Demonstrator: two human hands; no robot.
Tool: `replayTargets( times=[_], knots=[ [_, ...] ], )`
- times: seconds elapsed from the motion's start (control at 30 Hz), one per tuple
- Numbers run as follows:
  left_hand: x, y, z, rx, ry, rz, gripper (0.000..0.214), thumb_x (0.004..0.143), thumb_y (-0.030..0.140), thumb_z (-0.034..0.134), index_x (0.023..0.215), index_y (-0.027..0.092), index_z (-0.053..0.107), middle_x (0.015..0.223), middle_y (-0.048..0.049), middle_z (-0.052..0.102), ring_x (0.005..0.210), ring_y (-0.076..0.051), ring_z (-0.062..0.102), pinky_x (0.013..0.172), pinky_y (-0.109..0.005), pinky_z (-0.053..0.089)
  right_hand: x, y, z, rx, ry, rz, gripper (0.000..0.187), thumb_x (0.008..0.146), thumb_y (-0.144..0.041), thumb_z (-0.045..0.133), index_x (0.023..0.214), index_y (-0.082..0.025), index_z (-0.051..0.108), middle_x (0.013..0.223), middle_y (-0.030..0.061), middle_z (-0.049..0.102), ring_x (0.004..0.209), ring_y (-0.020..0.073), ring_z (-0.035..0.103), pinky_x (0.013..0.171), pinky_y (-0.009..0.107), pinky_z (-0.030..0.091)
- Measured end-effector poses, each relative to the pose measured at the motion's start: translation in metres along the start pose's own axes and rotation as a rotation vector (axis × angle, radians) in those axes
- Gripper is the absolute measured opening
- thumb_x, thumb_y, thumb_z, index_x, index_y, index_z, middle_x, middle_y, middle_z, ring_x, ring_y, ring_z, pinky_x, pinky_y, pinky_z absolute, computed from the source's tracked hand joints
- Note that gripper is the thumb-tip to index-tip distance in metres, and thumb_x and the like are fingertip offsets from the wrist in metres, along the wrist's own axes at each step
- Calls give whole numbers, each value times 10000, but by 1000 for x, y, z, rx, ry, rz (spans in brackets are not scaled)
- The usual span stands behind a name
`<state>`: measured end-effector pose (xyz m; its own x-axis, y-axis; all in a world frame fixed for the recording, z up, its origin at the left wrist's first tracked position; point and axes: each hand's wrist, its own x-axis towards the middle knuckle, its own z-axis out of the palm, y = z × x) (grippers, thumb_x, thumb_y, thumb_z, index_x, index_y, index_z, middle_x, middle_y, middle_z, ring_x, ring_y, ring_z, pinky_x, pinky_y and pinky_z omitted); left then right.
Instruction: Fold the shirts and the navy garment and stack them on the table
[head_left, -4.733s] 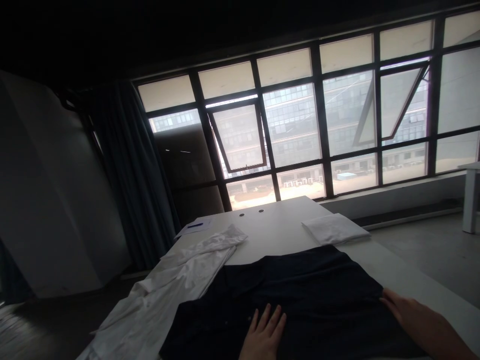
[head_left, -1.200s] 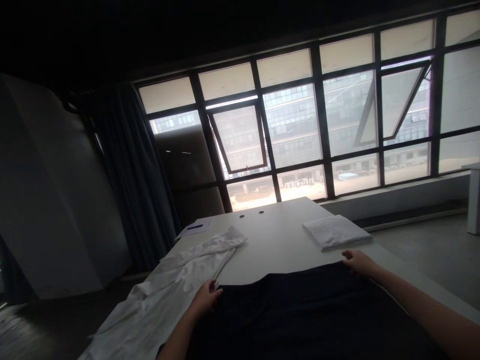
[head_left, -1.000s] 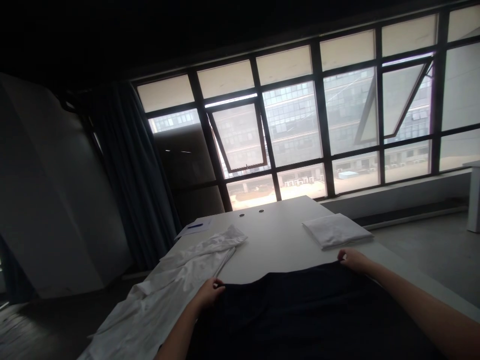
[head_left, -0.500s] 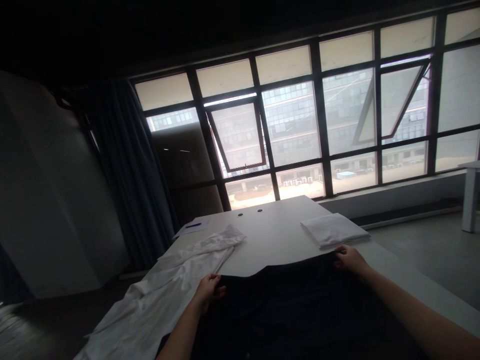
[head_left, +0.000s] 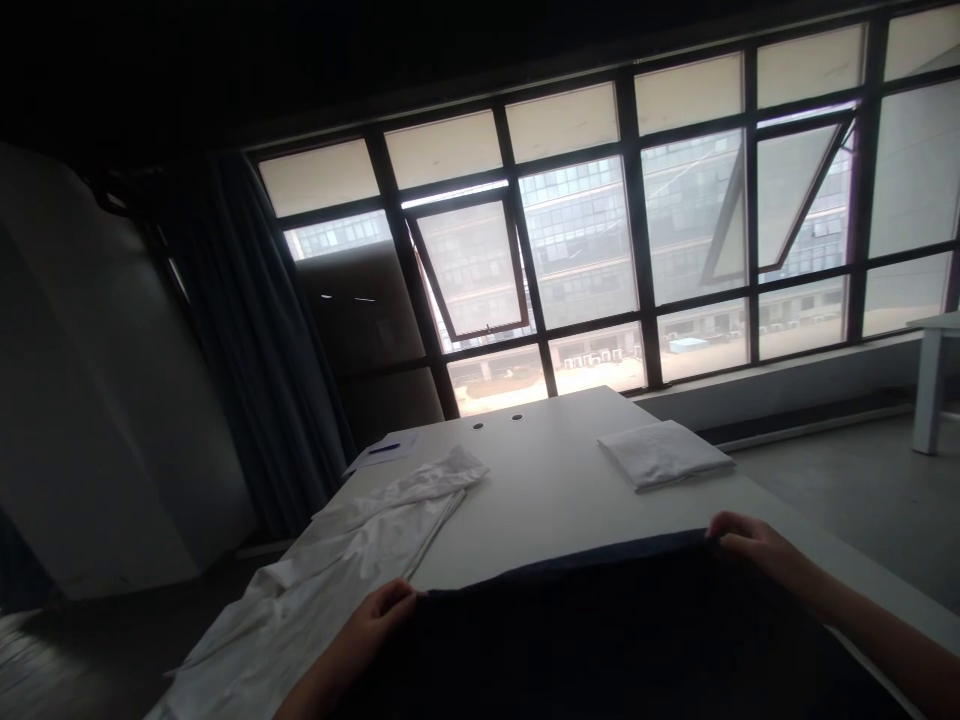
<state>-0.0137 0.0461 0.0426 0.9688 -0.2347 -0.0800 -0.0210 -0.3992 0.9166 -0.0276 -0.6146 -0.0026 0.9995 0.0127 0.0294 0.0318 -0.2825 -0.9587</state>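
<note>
The left hand (head_left: pixel 373 615) and the right hand (head_left: pixel 750 540) are both closed on the upper edge of a large dark navy cloth garment (head_left: pixel 600 640), and their fingers curl over this edge. The garment is stretched wide between the two hands, and it covers the near part of a white rectangular table (head_left: pixel 540 480). Ahead of the left hand lies a long, wrinkled white cloth (head_left: pixel 352 540) along the table side. Ahead of the right hand, a little apart, is a neatly folded white cloth (head_left: pixel 664 453). Farther beyond the left hand is a white paper sheet (head_left: pixel 382 452) with a blue pen (head_left: pixel 384 450) on it.
</note>
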Motion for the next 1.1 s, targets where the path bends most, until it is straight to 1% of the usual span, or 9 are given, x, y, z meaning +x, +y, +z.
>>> replayTargets(
  times=[0.13,0.27,0.4,0.47,0.57,0.7,0.8,0.9,1.1],
  knots=[
    [-26,4,0,378,-69,33,319,893,541,611,922,233,692,1262,-44,696,1234,-286,597,1070,-356,444,-19,11,-6,-346,-80,-83,196,825,-383,558,902,-244,672,976,47,750,947,265,686,850,358,542],
    [-37,10,15,768,-88,47,147,838,327,584,896,256,699,1362,-38,646,1322,-269,537,1122,-359,395,-23,13,2,-595,-53,-118,181,762,-308,560,891,-257,676,941,47,737,891,267,671,808,362,517],
    [-38,25,47,1096,43,-95,434,700,229,647,1129,267,708,1511,-72,535,1491,-375,334,1214,-533,246,-22,3,11,-703,-82,-166,231,695,-214,544,879,-266,673,988,52,719,945,274,662,851,368,500],
    [-36,37,70,1109,71,-54,520,715,226,645,1232,266,680,1534,-87,511,1503,-382,312,1222,-553,223,-22,-2,14,-749,-92,-165,203,678,-191,541,825,-265,660,954,53,708,913,271,659,819,365,498],
    [-27,50,108,1002,35,154,469,776,203,593,1228,304,667,1455,-61,583,1398,-308,473,1192,-471,315,-22,0,16,-775,-75,-157,191,680,-190,550,806,-267,672,949,56,707,918,278,659,817,368,502],
    [-12,47,141,929,41,289,428,799,166,602,1206,288,657,1374,-64,630,1282,-282,565,1125,-431,405,-25,13,11,-732,-49,-165,269,729,-228,556,933,-276,724,1050,58,721,999,283,665,888,371,514],
    [-2,31,143,898,55,319,352,837,166,614,1166,278,670,1350,-58,649,1250,-273,594,1098,-418,444,-27,19,5,-683,-54,-154,259,790,-287,550,969,-271,736,1062,57,729,981,274,680,881,363,532],
    [4,16,131,843,54,306,288,885,173,583,1131,269,695,1329,-57,683,1233,-254,629,1085,-384,478,-29,20,1,-644,-52,-137,249,821,-349,560,968,-278,748,1047,49,745,984,284,691,888,378,544],
    [2,1,105,807,39,319,426,958,210,470,1333,267,664,1392,-57,666,1318,-234,600,1138,-369,473,-31,14,-3,-622,-70,-100,277,840,-405,578,1007,-302,774,1072,34,763,1017,295,702,910,393,553]
  ],
)
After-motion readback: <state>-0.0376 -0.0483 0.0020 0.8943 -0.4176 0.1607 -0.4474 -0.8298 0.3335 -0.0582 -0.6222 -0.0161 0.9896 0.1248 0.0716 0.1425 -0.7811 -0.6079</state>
